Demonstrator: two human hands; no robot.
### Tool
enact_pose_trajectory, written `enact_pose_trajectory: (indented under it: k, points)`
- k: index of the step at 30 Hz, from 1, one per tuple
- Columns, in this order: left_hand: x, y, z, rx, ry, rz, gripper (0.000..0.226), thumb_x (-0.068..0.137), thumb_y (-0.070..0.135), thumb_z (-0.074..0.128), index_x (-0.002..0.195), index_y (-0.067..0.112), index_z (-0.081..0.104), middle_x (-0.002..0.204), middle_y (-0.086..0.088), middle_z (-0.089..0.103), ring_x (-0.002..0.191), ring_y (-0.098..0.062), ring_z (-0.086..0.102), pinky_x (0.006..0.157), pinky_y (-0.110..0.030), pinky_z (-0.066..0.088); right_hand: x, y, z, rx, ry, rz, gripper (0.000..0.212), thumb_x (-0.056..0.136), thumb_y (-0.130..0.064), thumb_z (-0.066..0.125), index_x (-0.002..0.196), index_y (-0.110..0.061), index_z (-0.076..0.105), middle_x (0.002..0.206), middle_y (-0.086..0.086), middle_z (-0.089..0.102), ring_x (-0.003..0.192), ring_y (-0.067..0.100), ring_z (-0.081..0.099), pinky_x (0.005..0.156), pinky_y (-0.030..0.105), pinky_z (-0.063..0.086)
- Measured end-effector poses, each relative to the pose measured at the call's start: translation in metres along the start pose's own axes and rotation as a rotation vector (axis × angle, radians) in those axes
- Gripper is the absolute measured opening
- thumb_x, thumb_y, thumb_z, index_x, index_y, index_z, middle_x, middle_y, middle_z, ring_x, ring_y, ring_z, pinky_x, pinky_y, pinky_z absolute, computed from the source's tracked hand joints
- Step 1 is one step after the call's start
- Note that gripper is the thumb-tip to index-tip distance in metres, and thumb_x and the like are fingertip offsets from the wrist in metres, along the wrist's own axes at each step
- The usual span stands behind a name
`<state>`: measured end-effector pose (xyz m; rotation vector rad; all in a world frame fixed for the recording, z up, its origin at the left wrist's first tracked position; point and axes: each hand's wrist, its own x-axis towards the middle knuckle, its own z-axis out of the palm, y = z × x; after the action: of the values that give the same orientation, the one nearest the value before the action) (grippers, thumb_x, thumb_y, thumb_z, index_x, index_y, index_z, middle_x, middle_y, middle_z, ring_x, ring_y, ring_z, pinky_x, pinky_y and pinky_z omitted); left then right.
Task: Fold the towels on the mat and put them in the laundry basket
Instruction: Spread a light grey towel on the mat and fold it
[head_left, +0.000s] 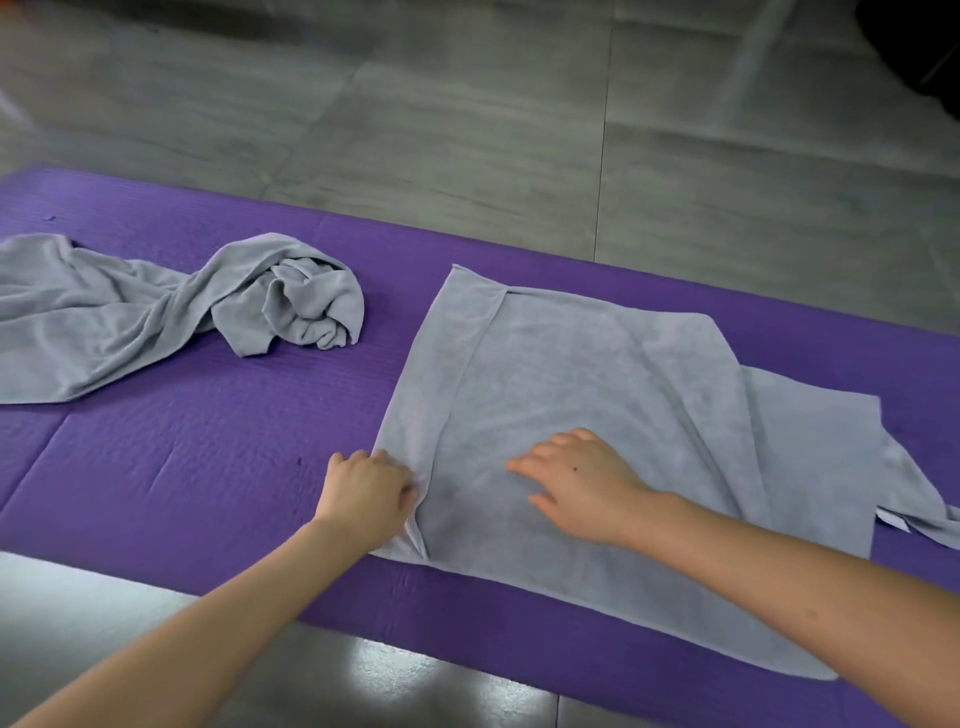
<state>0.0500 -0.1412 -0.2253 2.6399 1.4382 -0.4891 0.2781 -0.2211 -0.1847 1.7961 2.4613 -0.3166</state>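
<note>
A grey towel (597, 374) lies spread and partly folded on the right half of the purple mat (218, 457). My left hand (366, 493) grips the towel's left edge, fingers curled into the cloth. My right hand (576, 480) lies flat on the towel's middle, fingers straight and spread, pressing it down. A second grey towel (156, 312) sits crumpled and twisted on the mat's left side, away from both hands. No laundry basket shows in this view.
Grey tiled floor (467, 114) surrounds the mat, beyond its far edge and at the near edge by my arms. A white label (891, 519) pokes out from the spread towel's right side. Something dark sits at the top right corner (914, 47).
</note>
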Motion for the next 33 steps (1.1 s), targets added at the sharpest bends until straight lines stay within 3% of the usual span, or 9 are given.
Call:
enact_pose_trajectory:
  k: [3, 8, 10, 13, 18, 21, 24, 28, 33]
  points:
    - [0.003, -0.008, 0.002, -0.158, -0.138, 0.009, 0.023, 0.093, 0.030, 0.042, 0.105, 0.020, 0.058, 0.111, 0.000, 0.054, 0.098, -0.021, 0.056, 0.075, -0.031, 0.044, -0.010, 0.010, 0.000, -0.063, -0.154, 0.092, 0.042, 0.092, -0.032, 0.048, 0.134, -0.026, 0.049, 0.124, 0.001, 0.057, 0.118, 0.022, 0.048, 0.098, 0.032, 0.031]
    - [0.018, -0.004, -0.014, -0.016, -0.255, 0.052, 0.017, 0.091, 0.024, 0.045, 0.082, 0.024, 0.060, 0.085, 0.007, 0.054, 0.080, -0.017, 0.057, 0.056, -0.025, 0.037, -0.045, 0.027, -0.001, -0.159, -0.344, 0.201, 0.042, 0.092, -0.031, 0.045, 0.134, -0.026, 0.047, 0.127, -0.001, 0.055, 0.120, 0.021, 0.047, 0.099, 0.032, 0.030]
    - [0.022, 0.005, -0.020, 0.109, -0.175, 0.082, 0.017, 0.091, 0.021, 0.043, 0.085, 0.030, 0.057, 0.085, 0.010, 0.052, 0.079, -0.013, 0.055, 0.060, -0.022, 0.034, -0.063, 0.040, -0.001, -0.151, -0.277, 0.314, 0.040, 0.090, -0.032, 0.047, 0.128, -0.023, 0.054, 0.121, 0.002, 0.059, 0.117, 0.023, 0.051, 0.097, 0.032, 0.032]
    - [0.024, 0.026, -0.026, 0.225, 0.048, 0.163, 0.025, 0.089, 0.018, 0.045, 0.108, 0.028, 0.058, 0.111, 0.003, 0.053, 0.102, -0.018, 0.054, 0.080, -0.030, 0.038, -0.096, 0.055, -0.002, -0.130, -0.189, 0.554, 0.040, 0.089, -0.034, 0.045, 0.125, -0.021, 0.056, 0.120, 0.003, 0.061, 0.116, 0.025, 0.053, 0.096, 0.033, 0.035]
    - [0.029, 0.063, -0.020, 0.047, 0.268, 0.384, 0.037, 0.031, 0.008, 0.085, 0.062, 0.013, 0.065, 0.068, -0.011, 0.056, 0.055, -0.030, 0.056, 0.053, -0.036, 0.046, -0.171, 0.086, -0.006, -0.198, -0.242, 0.742, 0.033, 0.093, -0.033, 0.044, 0.120, -0.018, 0.055, 0.118, 0.002, 0.060, 0.112, 0.025, 0.054, 0.092, 0.033, 0.036]
    - [0.033, 0.096, -0.026, 0.109, 0.325, 0.506, 0.047, 0.034, 0.006, 0.084, 0.077, 0.010, 0.068, 0.074, -0.013, 0.060, 0.061, -0.033, 0.057, 0.055, -0.039, 0.047, -0.221, 0.115, -0.006, -0.190, -0.165, 0.830, 0.026, 0.084, -0.029, 0.052, 0.100, -0.014, 0.066, 0.095, 0.005, 0.068, 0.094, 0.029, 0.063, 0.087, 0.040, 0.044]
    - [0.034, 0.127, -0.031, 0.186, 0.399, 0.668, 0.050, 0.034, 0.008, 0.083, 0.082, 0.011, 0.068, 0.080, -0.013, 0.062, 0.067, -0.032, 0.059, 0.062, -0.041, 0.048, -0.263, 0.146, -0.004, -0.238, -0.078, 0.931, 0.020, 0.063, -0.022, 0.081, 0.078, -0.014, 0.069, 0.071, 0.002, 0.069, 0.067, 0.028, 0.066, 0.060, 0.037, 0.051]
    - [0.048, 0.157, -0.060, 0.311, 0.469, 0.872, 0.057, 0.034, 0.010, 0.083, 0.088, 0.012, 0.066, 0.084, -0.013, 0.062, 0.075, -0.033, 0.057, 0.076, -0.042, 0.037, -0.306, 0.190, 0.016, -0.175, -0.061, 1.044, 0.029, 0.092, -0.032, 0.052, 0.116, -0.017, 0.059, 0.107, 0.001, 0.066, 0.099, 0.024, 0.061, 0.081, 0.031, 0.043]
    - [0.066, 0.208, -0.103, 0.461, 0.361, 0.969, 0.048, 0.040, 0.018, 0.079, 0.086, 0.019, 0.064, 0.081, -0.005, 0.061, 0.076, -0.026, 0.053, 0.070, -0.039, 0.042, -0.314, 0.239, 0.042, -0.029, 0.041, 1.078, 0.032, 0.095, -0.033, 0.045, 0.123, -0.021, 0.052, 0.113, 0.000, 0.061, 0.104, 0.023, 0.057, 0.082, 0.031, 0.042]
